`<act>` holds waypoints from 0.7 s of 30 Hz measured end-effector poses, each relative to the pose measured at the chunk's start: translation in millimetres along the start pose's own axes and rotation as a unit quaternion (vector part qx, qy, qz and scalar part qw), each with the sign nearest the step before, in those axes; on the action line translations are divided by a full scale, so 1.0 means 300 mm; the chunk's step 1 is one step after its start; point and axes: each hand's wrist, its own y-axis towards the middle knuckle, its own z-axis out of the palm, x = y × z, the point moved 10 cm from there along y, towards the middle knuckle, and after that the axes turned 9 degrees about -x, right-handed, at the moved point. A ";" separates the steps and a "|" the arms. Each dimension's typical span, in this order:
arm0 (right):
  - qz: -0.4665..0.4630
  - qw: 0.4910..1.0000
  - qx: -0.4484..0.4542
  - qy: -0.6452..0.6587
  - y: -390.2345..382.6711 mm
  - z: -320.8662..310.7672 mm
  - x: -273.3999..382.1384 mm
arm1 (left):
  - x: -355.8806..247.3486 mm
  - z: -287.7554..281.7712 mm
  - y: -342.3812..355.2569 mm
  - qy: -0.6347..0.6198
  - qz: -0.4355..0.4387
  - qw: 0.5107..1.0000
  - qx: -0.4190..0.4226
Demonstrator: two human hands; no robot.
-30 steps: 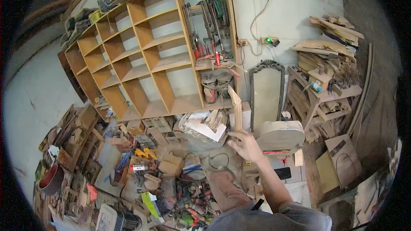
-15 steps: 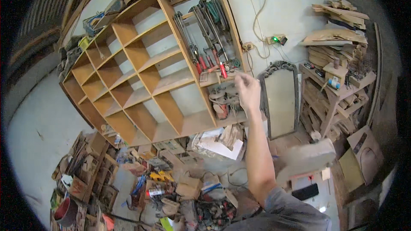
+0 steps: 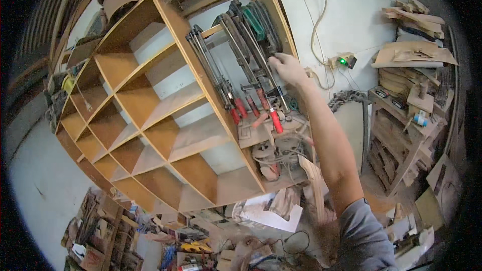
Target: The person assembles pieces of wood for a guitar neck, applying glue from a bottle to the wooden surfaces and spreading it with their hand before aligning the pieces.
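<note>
My right hand [image 3: 290, 69] is raised at the right side of a tall wooden shelf unit [image 3: 210, 98], its fingers loosely bent and apart, with nothing visible in them. Its fingertips are close to dark coiled loops [image 3: 271, 29] and a green coil [image 3: 254, 24] hanging in the upper right compartment; whether they touch is unclear. Beside these hang long bar clamps [image 3: 213, 73] with red handles. One clamp's red handle [image 3: 276, 121] points down below the hand. My left hand is out of view.
Dusty power tools [image 3: 271, 163] with cords fill the compartment below. A framed mirror [image 3: 349, 125] leans on the wall at right, near a wooden rack [image 3: 401, 125] of offcuts. White sheet material [image 3: 268, 214] and clutter lie under the shelf.
The view has moved closer to the shelf. My right hand has risen from beside the lower clamp handles to the hanging coils. A blurred pale object at lower right has shifted.
</note>
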 end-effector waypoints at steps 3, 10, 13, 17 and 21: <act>-0.020 1.000 0.001 0.019 0.018 0.193 -0.019 | 0.147 0.111 0.073 -0.146 -0.063 0.983 0.092; 0.048 0.998 0.038 -0.029 -0.026 0.393 0.032 | -0.085 0.066 0.013 0.008 -0.059 0.991 0.124; 0.036 0.999 0.025 -0.018 -0.006 0.406 0.038 | -0.112 0.061 0.016 -0.002 -0.079 0.991 0.107; 0.047 0.997 0.057 -0.028 -0.006 0.395 0.017 | -0.116 0.098 0.037 -0.026 -0.101 0.990 0.094; 0.073 0.997 0.017 0.004 0.079 0.262 0.013 | -0.138 0.055 0.051 -0.030 -0.125 0.989 0.067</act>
